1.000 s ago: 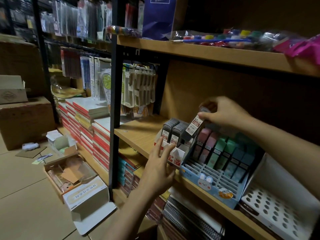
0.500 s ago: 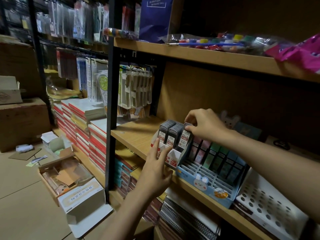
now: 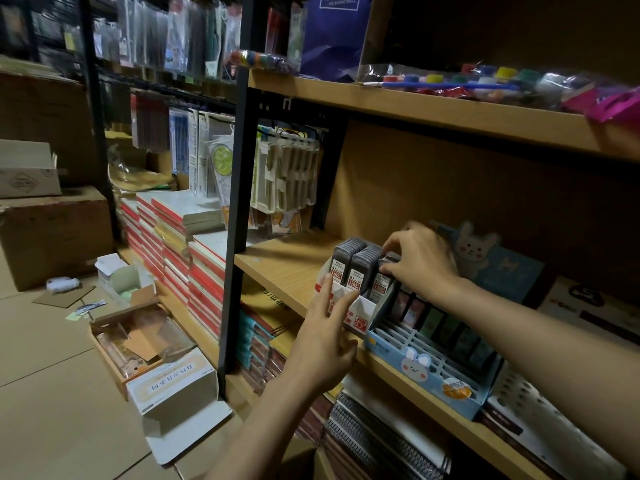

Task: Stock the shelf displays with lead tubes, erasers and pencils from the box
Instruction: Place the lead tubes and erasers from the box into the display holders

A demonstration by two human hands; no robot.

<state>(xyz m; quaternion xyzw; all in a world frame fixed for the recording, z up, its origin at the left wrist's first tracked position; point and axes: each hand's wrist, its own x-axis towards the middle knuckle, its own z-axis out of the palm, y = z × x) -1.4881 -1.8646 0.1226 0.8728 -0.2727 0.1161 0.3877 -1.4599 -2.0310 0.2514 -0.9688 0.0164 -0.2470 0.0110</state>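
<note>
My right hand pinches a light, stiff, slick lead tube by its top in the white display, left hand flat-fingered, steadying the front; narrow sides look safest.

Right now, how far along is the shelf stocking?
Partly done. Two rows of lead tubes already stand in the white display. The right hand is pressing a third row in while the left hand steadies the display's front. The blue display beside it holds only one back row of erasers, and the white holed stand shows empty holes.
</note>
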